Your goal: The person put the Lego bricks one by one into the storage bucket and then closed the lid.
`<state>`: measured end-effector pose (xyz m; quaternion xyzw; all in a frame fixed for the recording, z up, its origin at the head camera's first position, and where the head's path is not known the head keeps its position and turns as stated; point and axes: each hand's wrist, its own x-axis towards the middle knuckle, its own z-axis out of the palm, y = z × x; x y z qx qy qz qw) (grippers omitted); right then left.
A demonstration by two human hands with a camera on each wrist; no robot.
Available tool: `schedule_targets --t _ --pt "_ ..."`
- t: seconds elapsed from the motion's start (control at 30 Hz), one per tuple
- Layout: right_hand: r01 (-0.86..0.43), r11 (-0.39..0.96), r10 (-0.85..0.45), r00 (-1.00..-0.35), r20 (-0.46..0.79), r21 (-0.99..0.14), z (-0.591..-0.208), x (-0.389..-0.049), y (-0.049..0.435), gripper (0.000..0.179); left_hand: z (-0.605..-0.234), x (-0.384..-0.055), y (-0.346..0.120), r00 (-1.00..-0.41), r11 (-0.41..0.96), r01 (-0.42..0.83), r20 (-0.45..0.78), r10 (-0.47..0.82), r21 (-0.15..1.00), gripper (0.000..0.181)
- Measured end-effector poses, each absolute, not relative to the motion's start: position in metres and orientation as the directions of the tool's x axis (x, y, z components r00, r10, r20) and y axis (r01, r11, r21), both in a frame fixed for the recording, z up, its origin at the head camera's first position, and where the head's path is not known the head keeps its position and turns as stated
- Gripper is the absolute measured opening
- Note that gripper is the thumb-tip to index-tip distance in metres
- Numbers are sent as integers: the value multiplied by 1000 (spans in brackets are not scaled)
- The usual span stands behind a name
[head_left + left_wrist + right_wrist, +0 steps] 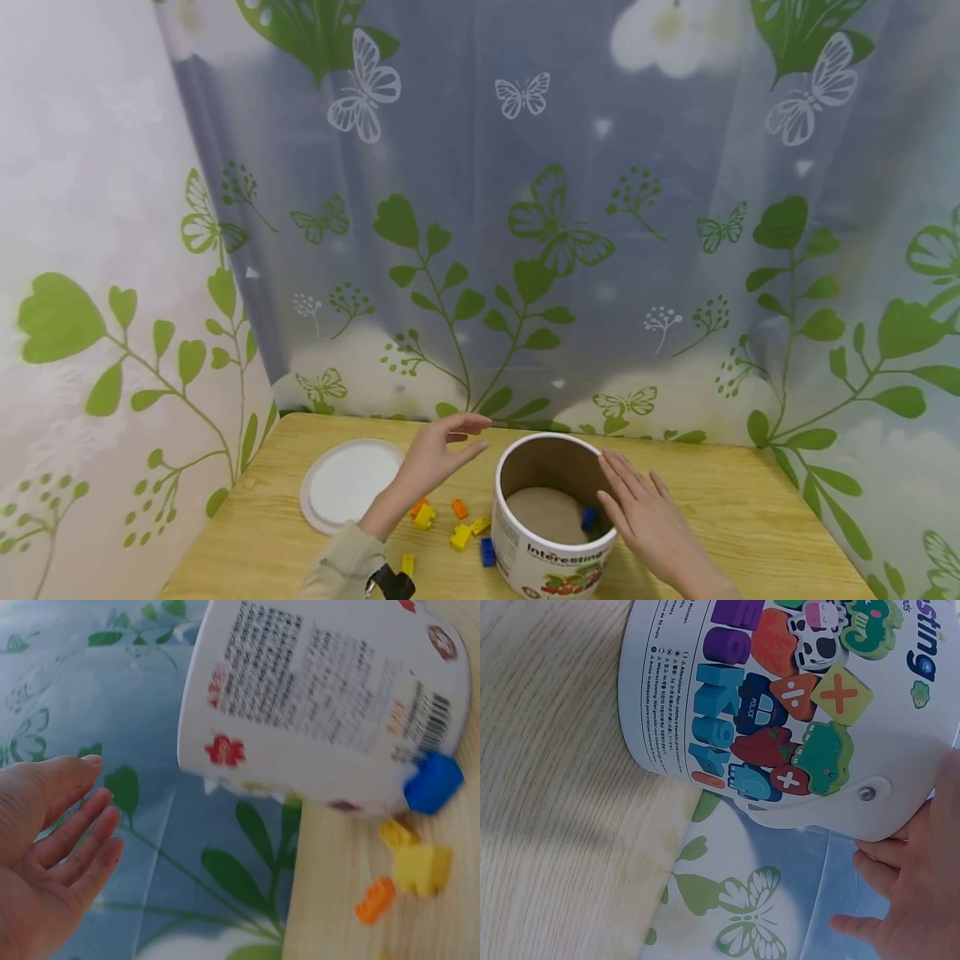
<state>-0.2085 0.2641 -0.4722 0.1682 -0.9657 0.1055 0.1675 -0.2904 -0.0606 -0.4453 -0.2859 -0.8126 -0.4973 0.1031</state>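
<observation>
A round white bucket (551, 546) with "Interesting" printed on it stands upright on the table, its top uncovered. Inside, near the right wall, lies a blue toy brick (590, 518). My right hand (654, 527) lies along the bucket's right rim with its fingers straight, fingertips at the edge. Left of the bucket my left hand (433, 458) is raised over the table, thumb and fingers spread apart and nothing between them. Below it are a yellow brick (461, 537), an orange brick (459, 508) and another blue brick (488, 552) close to the bucket's base.
A round white lid (352, 483) lies flat at the table's left. More yellow and orange bricks are scattered between lid and bucket, one yellow brick (407, 565) near the left sleeve. A leaf-patterned curtain (480, 250) hangs behind the wooden table (750, 517).
</observation>
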Motion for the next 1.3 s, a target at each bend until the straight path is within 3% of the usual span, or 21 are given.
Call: schedule_targets --t 0.83,1.1,1.3 --pt "-366 917 -294 -889 352 -160 -469 -207 263 53 -527 -266 -167 -940 539 341 291 179 770 24" --pt "-369 916 -296 -887 353 -159 -470 -208 262 53 -540 -251 -199 -959 559 268 164 230 784 23" --pt "-370 917 -298 -883 362 -148 -470 -209 262 53 -546 -245 -212 -942 582 295 129 308 758 29"
